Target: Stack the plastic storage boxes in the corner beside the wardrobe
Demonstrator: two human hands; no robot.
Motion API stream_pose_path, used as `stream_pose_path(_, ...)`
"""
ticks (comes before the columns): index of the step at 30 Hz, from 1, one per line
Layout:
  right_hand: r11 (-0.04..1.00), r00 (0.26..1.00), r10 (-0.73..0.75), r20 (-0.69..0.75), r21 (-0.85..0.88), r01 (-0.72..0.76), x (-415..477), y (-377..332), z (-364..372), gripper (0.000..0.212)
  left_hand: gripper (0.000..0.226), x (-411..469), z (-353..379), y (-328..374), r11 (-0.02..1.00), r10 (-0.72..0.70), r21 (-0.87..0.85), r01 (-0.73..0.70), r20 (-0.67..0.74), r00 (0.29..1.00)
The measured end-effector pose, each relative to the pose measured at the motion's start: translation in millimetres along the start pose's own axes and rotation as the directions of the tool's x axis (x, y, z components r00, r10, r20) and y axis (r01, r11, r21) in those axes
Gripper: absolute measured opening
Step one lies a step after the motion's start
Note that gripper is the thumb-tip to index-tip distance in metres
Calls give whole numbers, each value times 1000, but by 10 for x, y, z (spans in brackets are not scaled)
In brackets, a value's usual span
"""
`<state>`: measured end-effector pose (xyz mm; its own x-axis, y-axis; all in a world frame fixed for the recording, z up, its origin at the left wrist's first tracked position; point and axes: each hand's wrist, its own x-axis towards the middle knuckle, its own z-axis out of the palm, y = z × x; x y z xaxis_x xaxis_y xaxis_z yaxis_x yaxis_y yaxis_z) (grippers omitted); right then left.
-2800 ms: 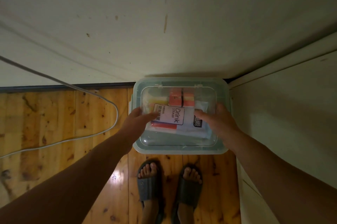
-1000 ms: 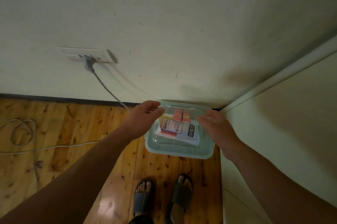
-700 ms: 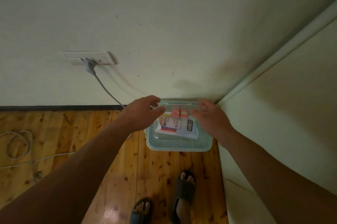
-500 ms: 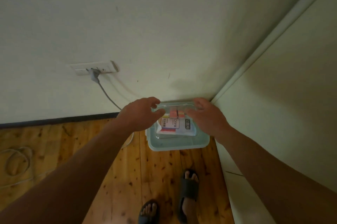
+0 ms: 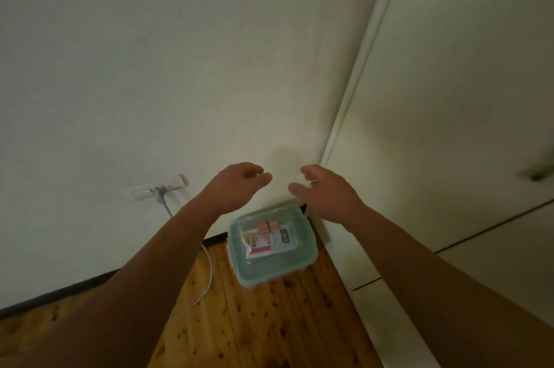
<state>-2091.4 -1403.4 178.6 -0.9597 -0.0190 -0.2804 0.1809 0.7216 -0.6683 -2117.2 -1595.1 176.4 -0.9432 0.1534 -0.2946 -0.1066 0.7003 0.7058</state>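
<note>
- Your plastic storage box (image 5: 271, 270) sits on the wooden floor (image 5: 269, 322), in the corner where the wall (image 5: 180, 68) meets the wardrobe (image 5: 449, 128). Its far edge is against the wall and its right side is just beside the wardrobe's base.
- The box is rectangular with rounded corners, made of pale teal see-through plastic, and its clear lid is on.
- Through the lid you can see a white pack printed "Drink" (image 5: 266, 240) and two orange-pink items (image 5: 268, 225) beyond it. The other contents are too blurred to tell.
- Your left hand (image 5: 236, 185) hangs in the air above the box, apart from it. Its fingers are loosely curled and hold nothing.
- Your right hand (image 5: 326, 192) is level with it and empty too, its fingers relaxed and slightly bent.
- To the left, a grey plug (image 5: 158, 192) sits in a white wall socket (image 5: 157, 186). Its white cable (image 5: 207, 277) trails down onto the floor near the box.
</note>
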Motion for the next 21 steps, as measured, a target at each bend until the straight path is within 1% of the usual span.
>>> stream_pose_path(2,999,999,5,-37,52,-3,-213,-75,-198,60,40,-142,-49,239,993,23,-114,-27,-32,999)
stream_pose_path(4,997,998,5,-70,79,1,-434,-99,-388,59,37,-287,-63,451,986,47,-157,-51,-31,998)
stream_pose_path(8,998,994,-4,-107,67,11,-844,-31,-745,59,38,-559,-19,830,985,111,-131,-110,-1,994)
stream_pose_path(13,998,984,1,-176,63,11,-1446,111,-1140,59,38,-963,179,1337,972,205,-115,-204,-7,979)
stream_pose_path(18,999,967,-7,-254,45,19,-2066,323,-1408,59,42,-1433,509,1763,953,302,-69,-296,96,949)
stream_pose_path(21,998,954,14,-298,61,5,-2375,442,-1526,59,42,-1636,656,1958,937,350,-39,-348,140,926)
